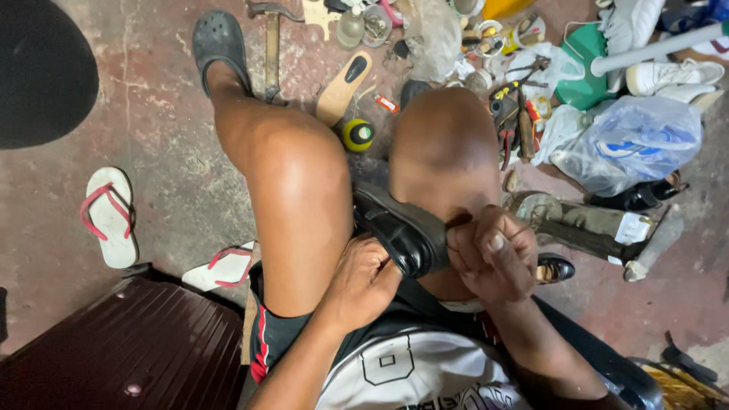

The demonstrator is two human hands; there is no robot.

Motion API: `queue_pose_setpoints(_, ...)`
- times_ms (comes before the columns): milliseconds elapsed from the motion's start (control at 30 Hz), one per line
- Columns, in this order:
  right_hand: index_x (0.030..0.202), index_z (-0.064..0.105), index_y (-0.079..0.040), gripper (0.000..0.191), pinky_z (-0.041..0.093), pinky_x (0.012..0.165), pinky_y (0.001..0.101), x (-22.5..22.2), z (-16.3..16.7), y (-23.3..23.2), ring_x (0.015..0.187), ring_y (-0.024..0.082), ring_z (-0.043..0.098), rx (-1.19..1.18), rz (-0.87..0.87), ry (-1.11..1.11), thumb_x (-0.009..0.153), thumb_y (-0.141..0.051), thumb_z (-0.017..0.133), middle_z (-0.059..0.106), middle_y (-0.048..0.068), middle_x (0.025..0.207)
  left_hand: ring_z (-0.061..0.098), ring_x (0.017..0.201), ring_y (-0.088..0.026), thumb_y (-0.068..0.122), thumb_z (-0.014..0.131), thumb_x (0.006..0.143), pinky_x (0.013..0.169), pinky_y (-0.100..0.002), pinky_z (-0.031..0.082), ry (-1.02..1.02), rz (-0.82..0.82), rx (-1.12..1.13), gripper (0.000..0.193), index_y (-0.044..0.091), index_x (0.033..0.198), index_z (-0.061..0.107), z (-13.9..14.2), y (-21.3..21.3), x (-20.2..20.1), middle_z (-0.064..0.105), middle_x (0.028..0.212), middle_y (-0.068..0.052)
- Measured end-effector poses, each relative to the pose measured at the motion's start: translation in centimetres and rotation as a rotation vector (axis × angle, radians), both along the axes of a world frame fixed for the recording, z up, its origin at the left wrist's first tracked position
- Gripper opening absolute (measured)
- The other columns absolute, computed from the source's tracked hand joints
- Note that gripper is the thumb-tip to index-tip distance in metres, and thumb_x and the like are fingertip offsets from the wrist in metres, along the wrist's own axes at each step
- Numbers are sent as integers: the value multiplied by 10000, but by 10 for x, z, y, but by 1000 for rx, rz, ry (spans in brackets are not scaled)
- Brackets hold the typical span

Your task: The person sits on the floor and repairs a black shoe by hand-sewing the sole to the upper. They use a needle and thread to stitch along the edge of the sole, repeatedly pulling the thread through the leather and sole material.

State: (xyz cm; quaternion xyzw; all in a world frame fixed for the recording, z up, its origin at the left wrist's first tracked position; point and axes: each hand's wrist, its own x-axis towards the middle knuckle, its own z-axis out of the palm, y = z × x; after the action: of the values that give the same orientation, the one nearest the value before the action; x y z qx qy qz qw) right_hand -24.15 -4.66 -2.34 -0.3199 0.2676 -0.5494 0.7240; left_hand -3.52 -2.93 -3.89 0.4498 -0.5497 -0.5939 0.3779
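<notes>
Between the two bare knees, near the person's lap, lies a black leather shoe (399, 228), pressed between the thighs. Going from left: a round black object (42, 72) is at the far left corner, and below it two white flip-flops with red straps, one (110, 216) lying free, the other (224, 266) partly hidden behind a dark red box (144, 349). Further right, one foot wears a grey clog (219, 42), and beside it lies one hammer (271, 45), then one tan insole (343, 87) and one small yellow-green round tin (358, 134).

The left hand (364, 277) is closed on the near side of the shoe, fingers curled under its sole. The right hand (493, 254) is clenched at the shoe's right end, pinching something thin and dark; what it is, I cannot tell.

At the far right, a heap of tools and jars stands behind the right knee, with red-handled pliers (506, 140), one clear plastic bag (634, 140), two white sneakers (672, 76) and one iron shoe stand (592, 228).
</notes>
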Motion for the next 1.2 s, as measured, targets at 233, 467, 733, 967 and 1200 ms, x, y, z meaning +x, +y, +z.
queue_pose_setpoints(233,1029,553,-26,259,469,758,305,-7,33,-14,639,132,451,-157,-49,507,1073,-280,530,589,62,911,652,781,-286,92,536,890,753,-393,527,-42,-36,95,111,10,895,610,33,-7,-7,648,813,-146)
queue_pose_setpoints(467,1261,539,19,332,453,917,269,-55,51,6,1011,117,564,-225,88,716,1029,-216,576,602,106,1231,632,813,-357,95,601,852,759,-435,498,-159,-112,-147,79,38,863,655,80,-12,-10,647,818,-161)
queue_pose_setpoints(733,829,535,-60,242,411,697,277,-85,44,13,724,102,485,-186,-35,812,1059,-128,572,582,130,930,552,645,-319,63,587,811,610,-424,442,-182,-154,-125,116,-8,755,513,70,-29,-27,535,700,-169)
queue_pose_setpoints(967,922,515,-50,192,557,906,353,-44,89,-9,961,172,668,-332,39,499,1086,-147,535,674,106,1006,617,720,-177,68,603,914,687,-334,506,45,-21,-121,89,22,881,671,54,-16,-42,656,787,-93)
queue_pose_setpoints(1200,806,582,-61,230,450,547,262,-20,104,-46,578,46,533,-87,301,965,999,-175,630,581,-26,630,541,625,-114,33,650,881,575,-304,449,86,61,20,95,37,788,669,47,-14,-42,586,664,-42)
